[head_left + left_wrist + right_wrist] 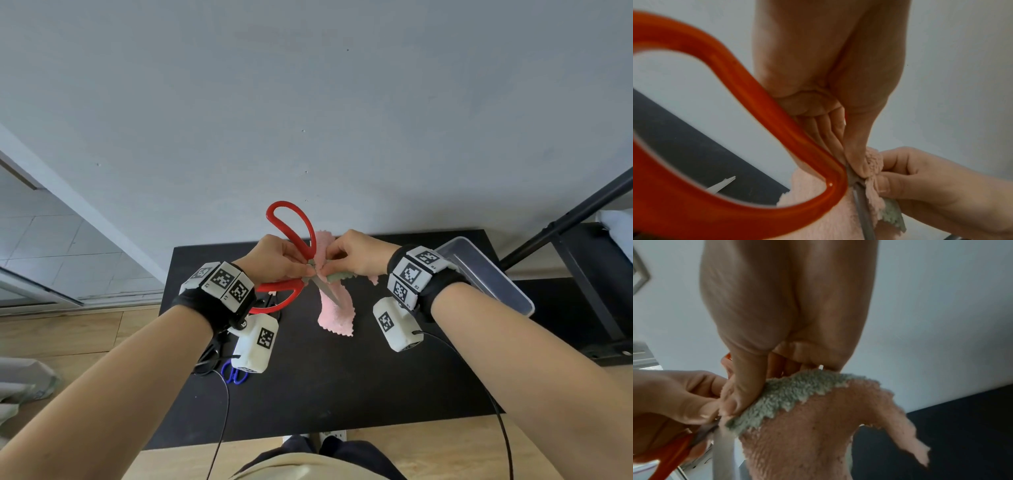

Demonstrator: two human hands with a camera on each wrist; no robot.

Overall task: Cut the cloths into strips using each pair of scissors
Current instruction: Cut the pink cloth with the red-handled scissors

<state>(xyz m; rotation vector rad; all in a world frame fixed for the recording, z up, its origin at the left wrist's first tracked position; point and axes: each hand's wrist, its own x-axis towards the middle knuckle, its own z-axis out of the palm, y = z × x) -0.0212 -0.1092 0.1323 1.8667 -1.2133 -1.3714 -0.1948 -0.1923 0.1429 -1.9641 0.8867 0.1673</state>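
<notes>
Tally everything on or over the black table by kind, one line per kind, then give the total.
Scissors: 3, namely red scissors in the left hand, blue scissors and black scissors on the table
Cloths: 2, namely pink cloth and green cloth, pinched by the right hand
Plastic boxes: 1, the clear box
Total: 6

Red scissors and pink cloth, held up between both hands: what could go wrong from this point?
1. Both hands pinch the pink cloth right at the pivot of the red scissors; the right hand has its fingertips beside the blade, so a nick seems possible.
2. The left hand pinches near the pivot, not through the handle loops, so the scissors may slip or twist.
3. The cloth is bunched at the blade and hangs free, so the cut may wander.
</notes>
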